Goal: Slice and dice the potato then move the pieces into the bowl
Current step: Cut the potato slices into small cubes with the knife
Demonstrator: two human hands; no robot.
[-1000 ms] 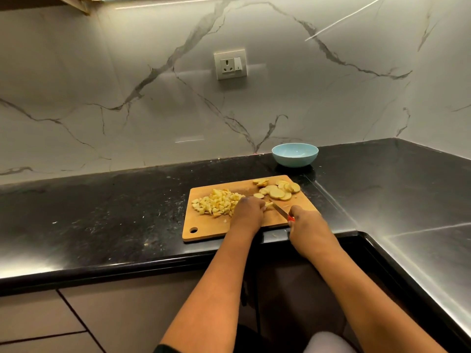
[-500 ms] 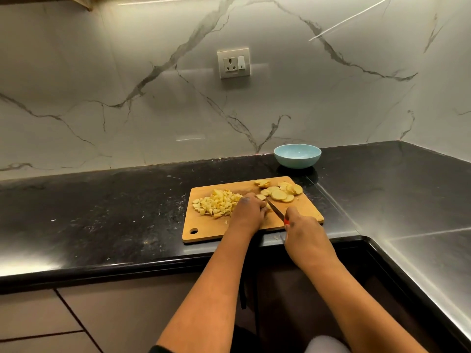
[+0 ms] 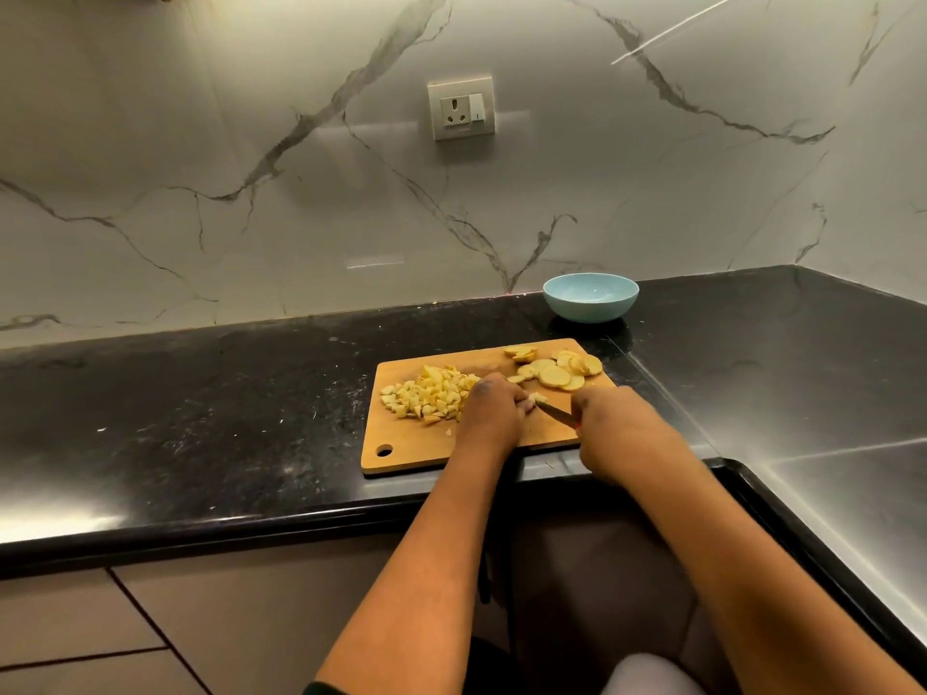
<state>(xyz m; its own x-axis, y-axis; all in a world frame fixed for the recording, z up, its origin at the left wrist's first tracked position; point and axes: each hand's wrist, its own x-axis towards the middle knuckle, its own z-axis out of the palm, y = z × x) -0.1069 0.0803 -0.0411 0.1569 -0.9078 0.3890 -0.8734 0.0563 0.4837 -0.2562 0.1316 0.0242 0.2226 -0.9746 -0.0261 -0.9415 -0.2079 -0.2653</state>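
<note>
Wooden board (image 3: 501, 446) on black counter (image 3: 200, 418), near front edge. Left hand (image 3: 494, 411) curled over small potato piece (image 3: 539, 397) mid-board, pinning it. Right hand (image 3: 609, 426) gripping knife (image 3: 559, 412); blade angled toward that piece, tip just beside left fingers. Diced heap (image 3: 429, 393) on board's left half, touching left hand. Round slices (image 3: 557, 371) piled at far right corner. Blue bowl (image 3: 591, 296) behind board, apart from it, near marble wall (image 3: 301, 193).

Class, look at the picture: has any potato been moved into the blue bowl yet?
No. The blue bowl looks empty, while the diced pile and slices lie on the cutting board.
</note>
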